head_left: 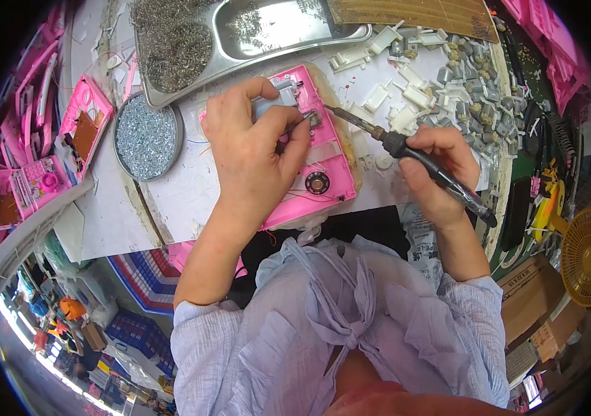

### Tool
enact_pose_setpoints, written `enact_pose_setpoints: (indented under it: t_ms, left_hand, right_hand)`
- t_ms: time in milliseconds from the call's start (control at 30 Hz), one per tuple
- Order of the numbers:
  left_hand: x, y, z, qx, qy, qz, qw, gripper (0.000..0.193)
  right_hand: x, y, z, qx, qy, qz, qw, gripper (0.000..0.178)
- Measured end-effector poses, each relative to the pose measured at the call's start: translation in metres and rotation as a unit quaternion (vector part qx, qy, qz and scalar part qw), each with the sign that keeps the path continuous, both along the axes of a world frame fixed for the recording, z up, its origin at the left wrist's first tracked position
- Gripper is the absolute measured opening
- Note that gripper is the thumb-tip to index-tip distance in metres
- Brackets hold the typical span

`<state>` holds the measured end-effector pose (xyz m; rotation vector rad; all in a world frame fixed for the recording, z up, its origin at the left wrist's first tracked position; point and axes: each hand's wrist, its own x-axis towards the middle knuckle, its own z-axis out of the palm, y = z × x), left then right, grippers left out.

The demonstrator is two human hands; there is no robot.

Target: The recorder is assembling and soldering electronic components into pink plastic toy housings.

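A pink plastic casing (323,197) lies on the white work surface before me, its inner side up, with a round black speaker (317,182) near its lower end. My left hand (254,149) rests over the casing, thumb and forefinger pinched at a small metallic part by its middle. What exactly they grip is too small to tell. A grey plastic piece (275,102) shows beyond those fingers. My right hand (441,170) holds a soldering iron (406,149) by its black handle. Its thin tip points left, just above the casing's right edge, close to my left fingertips.
A round tin of small screws (146,135) stands left. Behind is a metal tray (226,66) with springs. White plastic parts and small motors (448,90) are heaped at the right. More pink casings (87,111) are stacked left; a yellow fan (587,256) stands far right.
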<state>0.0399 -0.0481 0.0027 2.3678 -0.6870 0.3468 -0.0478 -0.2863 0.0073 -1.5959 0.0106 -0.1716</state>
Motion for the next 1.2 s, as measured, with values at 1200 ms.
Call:
enact_pose_setpoints:
  t_ms: [1200]
  left_hand:
    - [-0.007, -0.004, 0.009, 0.068, -0.025, -0.014, 0.997, 0.018]
  right_hand:
    - [-0.006, -0.005, -0.006, -0.053, -0.037, 0.045, 0.997, 0.028]
